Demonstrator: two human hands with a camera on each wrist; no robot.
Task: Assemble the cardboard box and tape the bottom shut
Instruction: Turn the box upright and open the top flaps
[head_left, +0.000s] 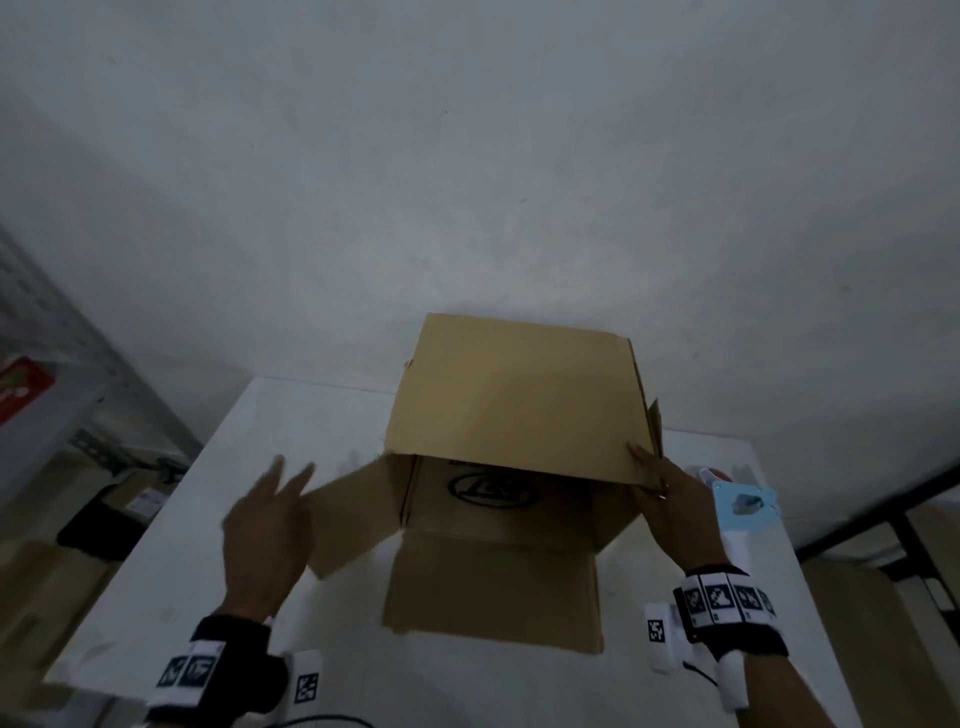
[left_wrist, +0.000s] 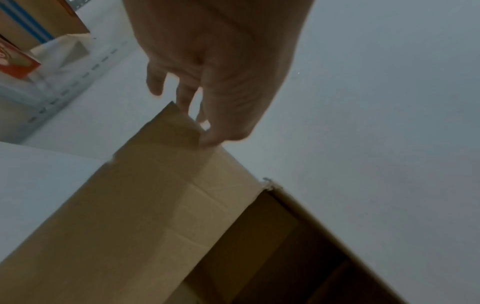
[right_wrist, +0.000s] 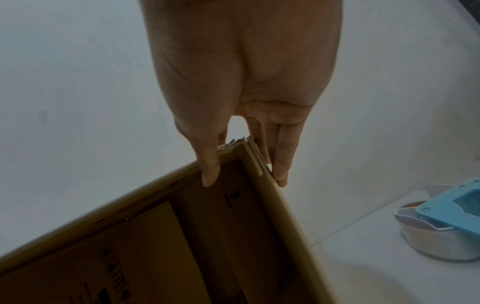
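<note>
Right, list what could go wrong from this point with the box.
Only the right hand pinches the cardboard box, at a frayed corner; it could tear or slip. The left hand is open at the loose side flap, so the box may sag. The tape dispenser might get knocked.

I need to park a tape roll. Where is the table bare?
Bare: the table left of the box, beyond the left hand. Crowded: right of the box, where the right hand and tape dispenser sit.

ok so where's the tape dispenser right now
The tape dispenser sits on the white table at its right edge, just beyond the right hand that pinches the cardboard box corner.
</note>
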